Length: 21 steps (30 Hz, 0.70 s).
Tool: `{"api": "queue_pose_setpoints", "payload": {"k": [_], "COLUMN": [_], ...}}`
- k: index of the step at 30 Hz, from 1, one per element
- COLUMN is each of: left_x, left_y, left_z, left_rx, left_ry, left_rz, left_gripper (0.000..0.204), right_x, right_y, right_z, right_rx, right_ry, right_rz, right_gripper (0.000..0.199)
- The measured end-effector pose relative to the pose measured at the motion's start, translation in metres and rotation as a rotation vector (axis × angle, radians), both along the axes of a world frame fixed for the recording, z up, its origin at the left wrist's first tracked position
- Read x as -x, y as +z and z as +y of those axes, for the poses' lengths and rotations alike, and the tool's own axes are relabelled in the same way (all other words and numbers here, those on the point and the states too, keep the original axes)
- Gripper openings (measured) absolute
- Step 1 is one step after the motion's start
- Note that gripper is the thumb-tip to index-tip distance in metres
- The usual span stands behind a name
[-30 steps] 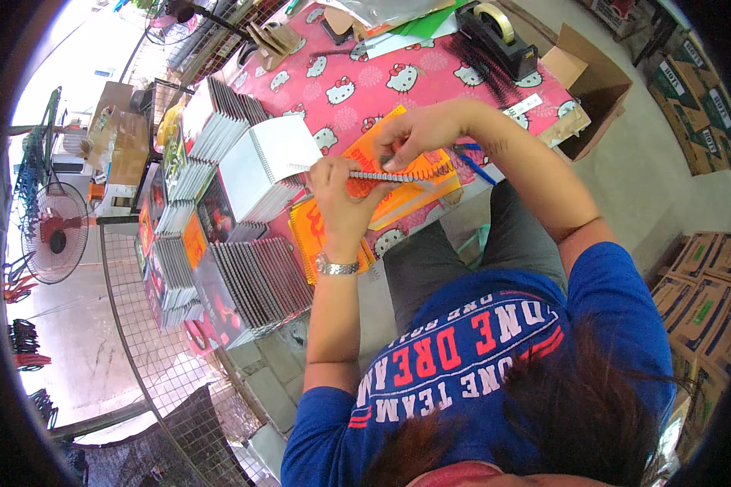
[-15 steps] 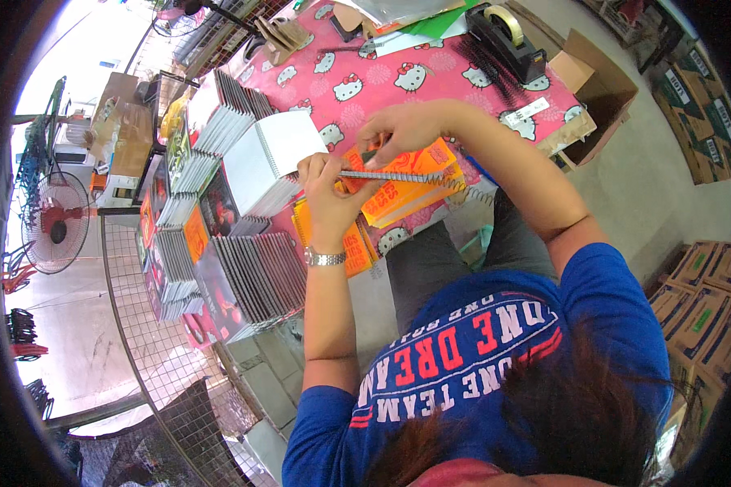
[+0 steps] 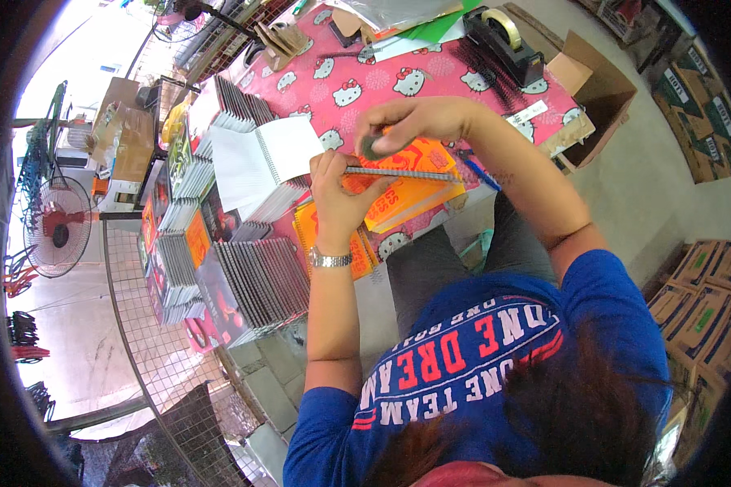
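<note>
Over pink table (image 3: 430,81) | left hand (image 3: 341,195), right hand (image 3: 402,122) gripping one orange spiral notebook (image 3: 410,183)

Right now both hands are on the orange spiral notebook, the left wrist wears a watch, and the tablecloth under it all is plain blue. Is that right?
Not quite: the tablecloth is pink with a cartoon cat print, not plain blue, as the head view shows. The rest holds: the left hand and right hand are both on the orange spiral notebook, and a watch sits on the left wrist.

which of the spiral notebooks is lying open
The white-paged notebook atop the stack just left of the left hand; the others, including the orange notebook in both hands, are closed.
</note>
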<state>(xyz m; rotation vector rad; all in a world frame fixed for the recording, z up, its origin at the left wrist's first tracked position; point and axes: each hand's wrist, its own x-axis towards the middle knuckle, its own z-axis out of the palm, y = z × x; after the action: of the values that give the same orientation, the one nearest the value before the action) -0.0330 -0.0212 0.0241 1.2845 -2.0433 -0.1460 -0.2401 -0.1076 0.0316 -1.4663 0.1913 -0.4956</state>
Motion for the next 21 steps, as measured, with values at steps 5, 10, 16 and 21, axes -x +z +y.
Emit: {"api": "queue_pose_setpoints", "payload": {"k": [5,10,16,21], "left_x": [0.001,-0.021,-0.026,-0.021], "left_y": [0.004,-0.019,-0.033,-0.029], "left_z": [-0.005,-0.008,-0.012,-0.007], "left_rx": [0.042,-0.342,-0.357,-0.417], "left_ry": [-0.035,-0.079,-0.150,-0.171], "left_rz": [0.062,0.331,0.506,0.653], "left_gripper": [0.040,0.027,0.026,0.028], "right_x": [0.001,-0.007,-0.007,-0.009], "right_y": [-0.007,-0.003,-0.009,-0.010], "right_z": [-0.018,-0.014,-0.018,-0.008], "right_rx": [0.236,-0.049,0.033,-0.247], "right_ry": [0.040,0.137,0.170,0.280], "right_rz": [0.281,-0.067,-0.051,-0.407], "right_gripper": [0.031,0.038,0.035,0.038]}}
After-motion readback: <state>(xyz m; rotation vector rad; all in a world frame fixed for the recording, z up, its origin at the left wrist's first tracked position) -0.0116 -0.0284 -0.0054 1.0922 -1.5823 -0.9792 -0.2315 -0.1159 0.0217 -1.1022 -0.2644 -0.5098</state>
